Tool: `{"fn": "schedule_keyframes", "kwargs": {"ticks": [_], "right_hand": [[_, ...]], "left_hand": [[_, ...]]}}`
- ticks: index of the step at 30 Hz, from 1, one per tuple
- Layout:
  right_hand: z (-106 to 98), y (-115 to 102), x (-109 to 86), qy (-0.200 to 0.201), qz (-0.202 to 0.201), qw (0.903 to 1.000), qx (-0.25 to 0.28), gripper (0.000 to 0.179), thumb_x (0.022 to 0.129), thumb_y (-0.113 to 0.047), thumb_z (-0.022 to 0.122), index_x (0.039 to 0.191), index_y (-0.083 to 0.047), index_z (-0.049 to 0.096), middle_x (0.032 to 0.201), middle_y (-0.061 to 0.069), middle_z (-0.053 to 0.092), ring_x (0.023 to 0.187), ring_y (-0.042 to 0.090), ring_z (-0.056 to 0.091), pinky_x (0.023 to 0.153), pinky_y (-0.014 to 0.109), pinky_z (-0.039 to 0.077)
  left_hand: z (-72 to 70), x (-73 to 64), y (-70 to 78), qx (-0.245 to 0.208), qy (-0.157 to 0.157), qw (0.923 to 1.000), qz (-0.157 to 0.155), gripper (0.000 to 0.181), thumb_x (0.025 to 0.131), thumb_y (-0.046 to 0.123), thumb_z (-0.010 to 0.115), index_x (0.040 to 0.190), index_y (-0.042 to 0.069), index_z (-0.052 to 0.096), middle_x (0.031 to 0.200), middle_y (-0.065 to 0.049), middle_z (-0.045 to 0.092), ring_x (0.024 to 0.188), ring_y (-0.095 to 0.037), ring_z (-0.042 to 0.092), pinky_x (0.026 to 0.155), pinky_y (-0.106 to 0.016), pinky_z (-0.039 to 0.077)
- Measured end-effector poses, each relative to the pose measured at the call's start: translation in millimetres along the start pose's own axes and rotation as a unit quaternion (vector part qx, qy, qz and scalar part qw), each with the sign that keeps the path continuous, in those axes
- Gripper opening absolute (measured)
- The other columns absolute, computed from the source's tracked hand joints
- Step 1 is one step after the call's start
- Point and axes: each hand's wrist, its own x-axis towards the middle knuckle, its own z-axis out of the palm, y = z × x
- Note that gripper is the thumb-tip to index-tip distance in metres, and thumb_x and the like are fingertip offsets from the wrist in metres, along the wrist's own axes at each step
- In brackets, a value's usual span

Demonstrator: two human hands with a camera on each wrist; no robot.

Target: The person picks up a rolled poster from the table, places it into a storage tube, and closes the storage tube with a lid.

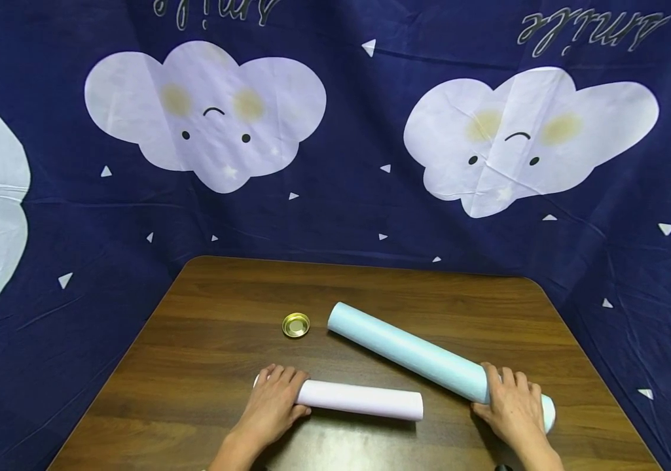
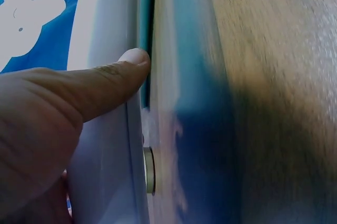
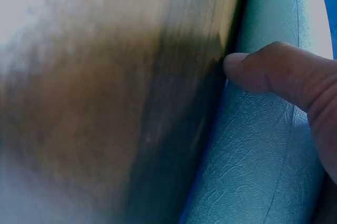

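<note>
Near the front of the table lies a white roll (image 1: 364, 400), its left end under my left hand (image 1: 273, 402). That hand grips it from above, and the left wrist view shows the thumb (image 2: 113, 81) along its side. A longer light-blue roll (image 1: 412, 350) with a creased, leathery surface lies slanted to the right, its far end pointing back and left. Around its near right end curls my right hand (image 1: 512, 402); the right wrist view shows the thumb (image 3: 268, 71) pressed on the blue surface. The two rolls lie apart.
A small round gold lid-like dish (image 1: 296, 325) sits behind the white roll, left of the blue roll's far end. The wooden table (image 1: 223, 294) has a dark-blue curtain (image 1: 347, 216) with cloud prints hanging behind and beside it.
</note>
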Motion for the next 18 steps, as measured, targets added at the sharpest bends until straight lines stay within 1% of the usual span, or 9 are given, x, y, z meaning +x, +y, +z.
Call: {"fn": "schedule_keyframes", "kwargs": {"ticks": [4,7,18], "right_hand": [[-1,2,0.3,0.020,-0.011,0.9997,-0.001,0.081,0.048,-0.033,0.089,0.116,-0.007,0.053,0.096,0.023,0.062,0.086,0.044,0.055,0.066,0.054,0.038],[-2,4,0.1,0.027,-0.013,0.9995,0.000,0.080,0.047,-0.033,0.088,0.115,-0.008,0.053,0.095,0.023,0.062,0.085,0.044,0.055,0.066,0.054,0.038],[-10,10,-1.3,0.027,-0.010,0.9996,-0.004,0.081,0.047,-0.032,0.089,0.116,-0.008,0.053,0.097,0.024,0.062,0.086,0.045,0.055,0.067,0.056,0.038]], "left_hand": [[-3.0,-1.9,-3.0,-0.002,0.009,1.0000,-0.002,0.050,0.062,0.041,0.081,0.102,0.018,0.061,0.092,0.002,0.064,0.091,-0.018,0.059,0.092,-0.044,0.043],[-4.9,-3.4,-5.6,-0.003,0.014,0.9999,-0.007,0.051,0.061,0.040,0.081,0.102,0.017,0.061,0.092,0.002,0.064,0.091,-0.018,0.058,0.093,-0.044,0.043],[-11.0,-8.0,-15.1,-0.009,0.025,0.9994,-0.021,0.052,0.061,0.038,0.082,0.102,0.014,0.061,0.091,-0.001,0.064,0.091,-0.021,0.059,0.094,-0.048,0.042]]}}
